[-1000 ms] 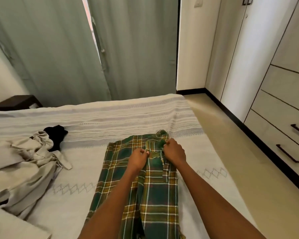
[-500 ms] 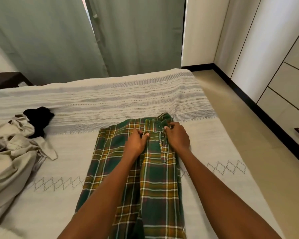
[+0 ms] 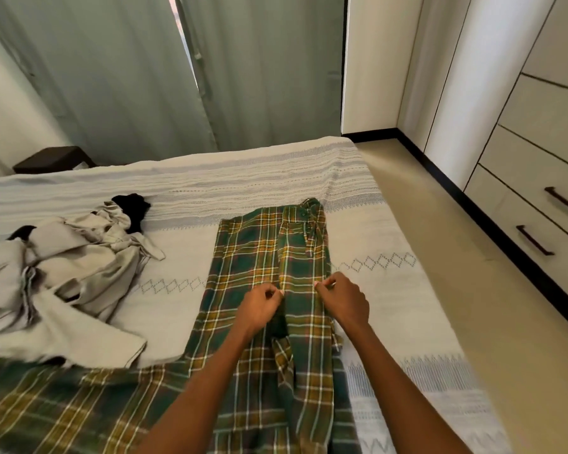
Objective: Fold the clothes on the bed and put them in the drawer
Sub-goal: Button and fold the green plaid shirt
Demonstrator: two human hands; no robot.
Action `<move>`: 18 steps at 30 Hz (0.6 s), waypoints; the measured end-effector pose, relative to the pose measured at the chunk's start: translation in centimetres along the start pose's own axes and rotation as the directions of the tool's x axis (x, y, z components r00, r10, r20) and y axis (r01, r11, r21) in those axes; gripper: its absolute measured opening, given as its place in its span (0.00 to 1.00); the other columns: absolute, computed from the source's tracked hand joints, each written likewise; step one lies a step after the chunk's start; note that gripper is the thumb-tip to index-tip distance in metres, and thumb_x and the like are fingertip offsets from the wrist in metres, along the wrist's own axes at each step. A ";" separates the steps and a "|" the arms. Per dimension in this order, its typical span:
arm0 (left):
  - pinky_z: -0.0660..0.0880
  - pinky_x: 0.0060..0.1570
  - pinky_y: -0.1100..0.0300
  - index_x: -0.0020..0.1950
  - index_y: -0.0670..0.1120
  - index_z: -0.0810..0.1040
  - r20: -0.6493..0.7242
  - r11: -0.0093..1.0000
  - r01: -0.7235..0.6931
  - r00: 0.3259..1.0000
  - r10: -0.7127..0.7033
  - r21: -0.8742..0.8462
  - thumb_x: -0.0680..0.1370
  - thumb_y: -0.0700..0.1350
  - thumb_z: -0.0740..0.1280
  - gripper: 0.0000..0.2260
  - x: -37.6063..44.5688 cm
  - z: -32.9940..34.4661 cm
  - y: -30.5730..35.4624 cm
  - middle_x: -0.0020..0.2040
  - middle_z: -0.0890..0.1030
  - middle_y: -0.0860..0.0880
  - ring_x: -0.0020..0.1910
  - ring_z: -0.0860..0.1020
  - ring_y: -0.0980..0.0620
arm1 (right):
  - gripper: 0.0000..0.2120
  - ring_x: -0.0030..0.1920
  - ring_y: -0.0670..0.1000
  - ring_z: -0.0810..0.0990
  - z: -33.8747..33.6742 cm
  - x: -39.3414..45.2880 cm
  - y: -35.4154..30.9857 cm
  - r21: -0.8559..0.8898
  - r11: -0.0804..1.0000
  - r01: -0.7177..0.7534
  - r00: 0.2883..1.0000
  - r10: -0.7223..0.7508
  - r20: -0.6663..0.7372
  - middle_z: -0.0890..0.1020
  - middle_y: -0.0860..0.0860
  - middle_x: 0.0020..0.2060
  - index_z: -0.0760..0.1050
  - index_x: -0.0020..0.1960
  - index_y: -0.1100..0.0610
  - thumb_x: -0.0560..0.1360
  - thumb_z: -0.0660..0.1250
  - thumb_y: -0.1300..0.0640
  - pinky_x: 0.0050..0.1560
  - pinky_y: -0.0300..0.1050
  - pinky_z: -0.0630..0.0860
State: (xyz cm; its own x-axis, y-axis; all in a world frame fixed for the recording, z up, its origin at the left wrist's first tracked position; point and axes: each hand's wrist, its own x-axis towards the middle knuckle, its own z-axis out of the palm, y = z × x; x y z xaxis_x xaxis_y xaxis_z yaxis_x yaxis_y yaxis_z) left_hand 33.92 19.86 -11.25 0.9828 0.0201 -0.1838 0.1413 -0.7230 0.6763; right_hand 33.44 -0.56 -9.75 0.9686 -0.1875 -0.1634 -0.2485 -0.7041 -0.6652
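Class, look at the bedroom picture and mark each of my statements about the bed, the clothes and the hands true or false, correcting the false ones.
1. The plaid trousers lie spread on the bed. True.
2. Both hands, left hand and right hand, are at the waistband. False: they pinch the cloth further down, around the middle of the trousers.
3. A crumpled beige garment lies left of the trousers. True.
4. The drawers stand open. False: all in view are closed.
5. A black item lies by the beige garment. True.
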 end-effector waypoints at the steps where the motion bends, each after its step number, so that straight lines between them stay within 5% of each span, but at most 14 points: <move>1: 0.79 0.51 0.51 0.51 0.51 0.81 0.020 1.000 0.007 1.000 -0.008 0.009 0.81 0.53 0.64 0.09 -0.5 0.3 -0.4 0.47 0.83 0.50 0.46 0.81 0.51 | 0.13 0.49 0.54 0.81 0.3 -0.7 0.3 -0.006 1.000 -0.007 1.000 0.007 0.004 0.83 0.49 0.50 0.75 0.50 0.47 0.78 0.64 0.38 0.48 0.47 0.75; 9: 0.78 0.53 0.55 0.59 0.49 0.83 0.244 0.957 -0.150 0.966 0.088 0.250 0.80 0.50 0.66 0.11 -6.6 0.4 -0.4 0.55 0.83 0.50 0.49 0.80 0.53 | 0.15 0.54 0.54 0.81 0.2 -10.1 2.7 -0.049 0.992 -0.114 0.992 0.117 0.054 0.82 0.50 0.55 0.73 0.57 0.48 0.79 0.64 0.39 0.49 0.45 0.74; 12: 0.76 0.54 0.57 0.56 0.50 0.83 0.200 0.929 -0.161 0.975 0.097 0.332 0.80 0.51 0.66 0.10 -7.2 0.6 -0.2 0.59 0.79 0.50 0.50 0.78 0.54 | 0.16 0.53 0.53 0.81 0.5 -11.7 2.7 -0.075 0.987 -0.141 0.986 0.147 0.075 0.82 0.50 0.54 0.73 0.57 0.49 0.78 0.65 0.38 0.46 0.45 0.72; 15: 0.76 0.51 0.59 0.54 0.49 0.84 0.139 0.968 -0.096 0.988 0.065 0.232 0.81 0.48 0.65 0.08 -7.5 1.0 -0.2 0.57 0.79 0.51 0.47 0.78 0.55 | 0.13 0.51 0.52 0.81 1.1 -12.1 2.8 -0.057 0.983 -0.174 0.979 0.179 0.097 0.82 0.49 0.53 0.74 0.56 0.49 0.79 0.64 0.41 0.48 0.45 0.74; 18: 0.79 0.53 0.54 0.48 0.49 0.82 0.023 0.997 0.028 0.999 -0.026 -0.072 0.81 0.47 0.66 0.06 -8.6 1.0 -0.6 0.51 0.81 0.49 0.46 0.80 0.54 | 0.09 0.47 0.50 0.79 0.8 -12.4 2.7 0.145 0.970 -0.193 0.981 0.187 0.054 0.81 0.48 0.48 0.75 0.53 0.50 0.81 0.62 0.45 0.49 0.46 0.75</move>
State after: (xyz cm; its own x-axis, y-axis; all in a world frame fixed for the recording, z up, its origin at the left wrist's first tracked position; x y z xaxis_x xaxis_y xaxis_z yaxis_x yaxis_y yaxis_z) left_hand 25.25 19.43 -10.78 0.9757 0.0227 -0.2179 0.1764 -0.6708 0.7203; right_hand 20.77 0.38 -10.11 0.9041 -0.2784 -0.3241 -0.4267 -0.5478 -0.7196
